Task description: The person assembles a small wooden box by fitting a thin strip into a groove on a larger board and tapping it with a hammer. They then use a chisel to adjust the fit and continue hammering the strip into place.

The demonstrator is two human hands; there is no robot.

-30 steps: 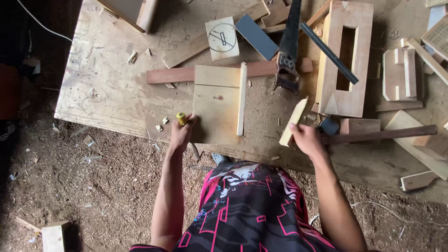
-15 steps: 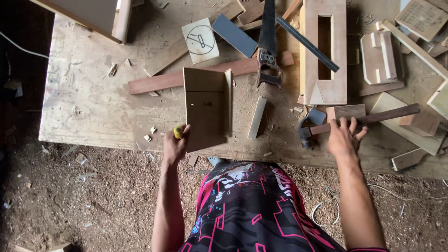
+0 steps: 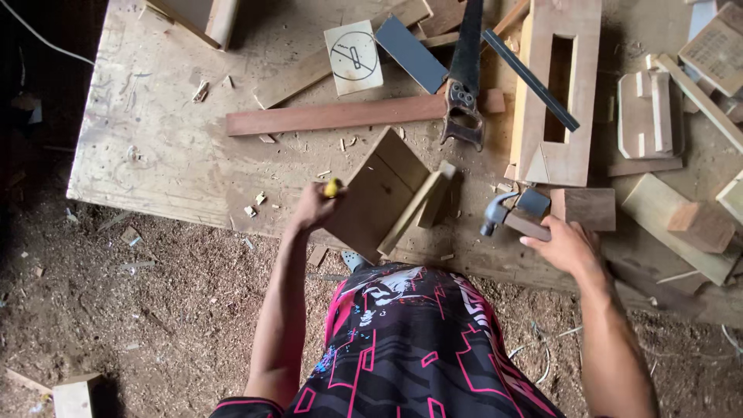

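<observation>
Two hands at work over one plywood workbench (image 3: 155,147), seen from above.

Change noted: half a second back the right hand lay flat and spread on a long stick beside the claw hammer; now the right hand (image 3: 563,246) has closed round the hammer's wooden handle, and the claw hammer (image 3: 507,217) sits lifted and angled, head pointing left toward the box. The small wooden box (image 3: 383,193), earlier square to the bench edge, now stands tilted on a corner, turned diamond-wise. Judged from this, the hammer is taken up and the workpiece repositioned for a blow or a fitting.

Fingers, right: curled shut about the handle, thumb side uppermost. Fingers, left: the left hand (image 3: 313,207) is bunched against the box's left edge, pinching a small yellow object (image 3: 332,187), possibly a pencil stub or nail holder; too small to tell.

Location of workpiece: near the front edge of the bench, between the hands, touching the left one.

Adjacent: reddish plank (image 3: 333,116) behind; handsaw (image 3: 464,77) upright of it; slotted wooden frame (image 3: 557,93) to the right.
</observation>
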